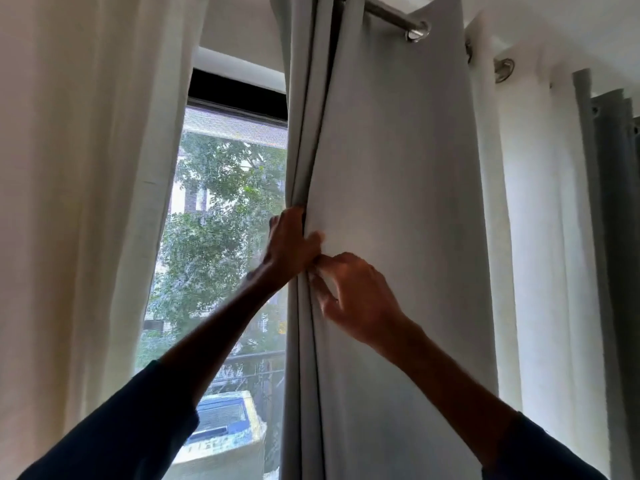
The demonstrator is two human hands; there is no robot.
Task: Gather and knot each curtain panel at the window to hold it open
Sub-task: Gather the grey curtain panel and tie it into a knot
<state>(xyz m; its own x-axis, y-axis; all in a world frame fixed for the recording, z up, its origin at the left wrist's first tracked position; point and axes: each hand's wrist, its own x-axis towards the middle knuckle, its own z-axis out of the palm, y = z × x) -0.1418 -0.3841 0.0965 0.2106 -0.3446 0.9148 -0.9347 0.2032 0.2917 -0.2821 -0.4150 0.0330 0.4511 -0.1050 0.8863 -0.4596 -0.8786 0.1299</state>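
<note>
Head view, grey curtain (398, 168), window (225, 209), steel rod (393, 14)

The grey curtain panel (398, 202) is a dense, opaque cloth with a smooth matt face that falls in soft folds. The cream curtain panel (86, 202) at the left is a thinner matt cloth, and daylight glows through it. The curtain rod (391, 13) is polished metal with a bright sheen, as is the eyelet ring (504, 69) farther right. A fine mesh screen (225, 209) covers the window and hazes the view. The window frame (239, 95) is matt black. The sleeves (131, 427) are dark blue matt cloth.
</note>
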